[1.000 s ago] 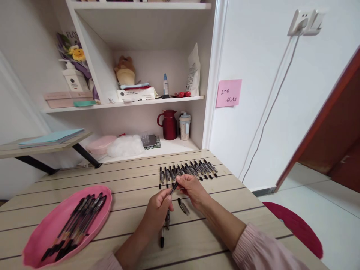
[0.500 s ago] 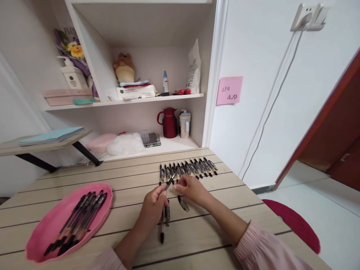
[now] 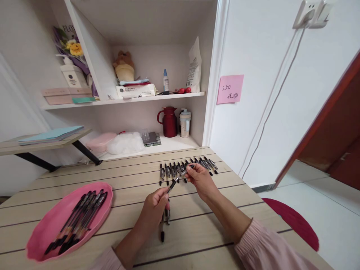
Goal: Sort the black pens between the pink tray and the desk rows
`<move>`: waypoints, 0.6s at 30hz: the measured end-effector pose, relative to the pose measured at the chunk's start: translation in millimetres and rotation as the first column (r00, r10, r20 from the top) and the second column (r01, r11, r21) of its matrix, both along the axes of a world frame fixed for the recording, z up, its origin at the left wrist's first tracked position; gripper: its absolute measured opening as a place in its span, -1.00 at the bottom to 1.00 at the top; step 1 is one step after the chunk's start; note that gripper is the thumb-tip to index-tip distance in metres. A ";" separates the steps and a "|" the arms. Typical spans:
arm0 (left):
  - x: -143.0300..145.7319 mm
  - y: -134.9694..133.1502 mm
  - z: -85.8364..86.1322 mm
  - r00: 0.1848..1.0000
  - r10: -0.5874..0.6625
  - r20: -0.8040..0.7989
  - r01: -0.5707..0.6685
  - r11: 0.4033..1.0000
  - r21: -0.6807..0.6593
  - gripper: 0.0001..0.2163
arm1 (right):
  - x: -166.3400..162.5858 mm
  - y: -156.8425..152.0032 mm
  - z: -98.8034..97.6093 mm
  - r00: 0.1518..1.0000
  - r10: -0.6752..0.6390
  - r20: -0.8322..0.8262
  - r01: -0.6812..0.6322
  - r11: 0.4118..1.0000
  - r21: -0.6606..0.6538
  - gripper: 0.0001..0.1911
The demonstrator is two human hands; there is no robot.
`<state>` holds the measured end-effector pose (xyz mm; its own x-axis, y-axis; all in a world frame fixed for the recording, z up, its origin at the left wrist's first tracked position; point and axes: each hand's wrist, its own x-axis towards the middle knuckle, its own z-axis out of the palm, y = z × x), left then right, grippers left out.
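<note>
My left hand [image 3: 154, 210] is closed round a black pen [image 3: 171, 186], its tip pointing up and right. Just beyond it my right hand [image 3: 200, 179] pinches a small clear pen cap [image 3: 188, 169] over a row of several capped black pens [image 3: 185, 168] laid side by side on the wooden table [image 3: 118, 195]. Under my left hand lie two more pens [image 3: 164, 225]. A pink oval tray [image 3: 42, 240] at the left front holds several black pens [image 3: 77, 221].
Behind the table stand white shelves [image 3: 126, 101] with a red jug [image 3: 169, 122], a cup, a bag, a tissue box and a plush toy. A pink note [image 3: 230, 89] is stuck on the wall at right. A red round seat [image 3: 292, 225] is on the floor at right.
My right hand has moved up and away from the left hand, carrying the cap toward the row of pens. The loose cap that lay on the table by my hands is gone.
</note>
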<state>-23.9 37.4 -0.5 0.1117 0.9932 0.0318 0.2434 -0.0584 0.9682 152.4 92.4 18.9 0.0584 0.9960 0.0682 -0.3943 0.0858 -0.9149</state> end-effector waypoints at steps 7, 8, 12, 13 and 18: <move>3.2 -2.7 7.0 1.000 0.004 -0.009 -0.004 1.000 -0.029 -0.61 | -9.8 -9.2 -4.2 0.988 0.147 -0.053 -0.149 0.989 -0.027 -0.65; 3.6 -3.1 7.8 1.000 -0.001 -0.014 0.000 0.999 -0.034 -0.61 | -11.2 -10.2 -5.0 0.985 0.167 -0.043 -0.168 0.985 -0.029 -0.65; 4.4 -5.2 8.3 1.000 -0.006 -0.023 0.006 1.000 -0.017 -0.63 | -16.8 -13.2 -8.7 0.980 0.197 -0.023 -0.198 0.979 -0.048 -0.64; 4.3 -5.6 7.6 1.000 -0.002 -0.016 0.002 1.000 -0.012 -0.63 | -18.2 -14.1 -9.7 0.979 0.203 -0.026 -0.204 0.978 -0.054 -0.64; 3.3 -4.4 0.8 1.000 -0.001 0.006 0.001 1.000 -0.015 -0.64 | -25.3 -20.3 -13.4 0.960 0.281 -0.023 -0.281 0.957 -0.071 -0.65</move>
<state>-20.6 33.0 0.3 0.1129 0.9935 0.0179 0.2375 -0.0445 0.9704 127.1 72.1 5.5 -0.2242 0.9745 -0.0041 -0.4047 -0.0969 -0.9093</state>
